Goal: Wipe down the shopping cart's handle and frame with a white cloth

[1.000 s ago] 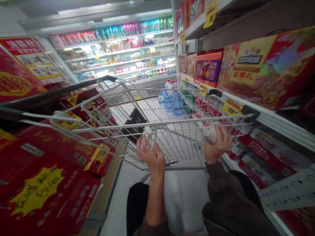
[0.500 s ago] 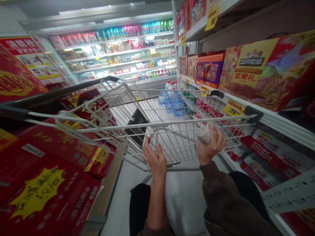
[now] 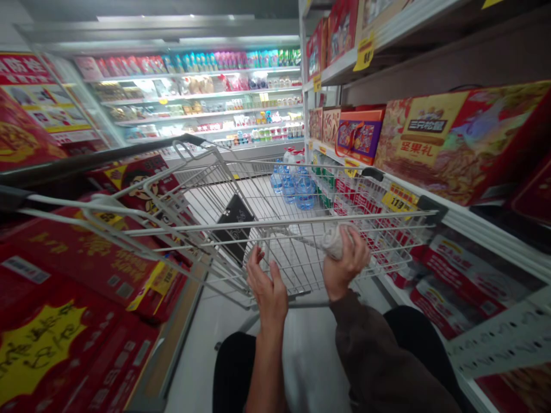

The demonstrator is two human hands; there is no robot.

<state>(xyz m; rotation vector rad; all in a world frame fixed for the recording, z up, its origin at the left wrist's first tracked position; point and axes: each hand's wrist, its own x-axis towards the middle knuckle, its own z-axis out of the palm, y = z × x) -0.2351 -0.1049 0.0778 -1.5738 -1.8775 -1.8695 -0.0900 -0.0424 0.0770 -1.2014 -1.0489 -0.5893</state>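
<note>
The right hand [image 3: 346, 261] curls closed around a soft white bundle [image 3: 334, 242], wrist bent, sleeved forearm rising from below. The left hand [image 3: 267, 289] stands upright on a bare forearm, fingers spread and slightly curled, holding nothing. Both hands sit at the near wire side of the shopping cart [image 3: 275, 219] — a black packet [image 3: 235, 226] lies inside, beyond them.

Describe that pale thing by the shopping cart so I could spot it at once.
Find the wire shopping cart, then the right hand at its near end, in a brown sleeve. The pale, crumpled bundle is clutched in that hand; the open left hand beside it holds nothing.
</note>
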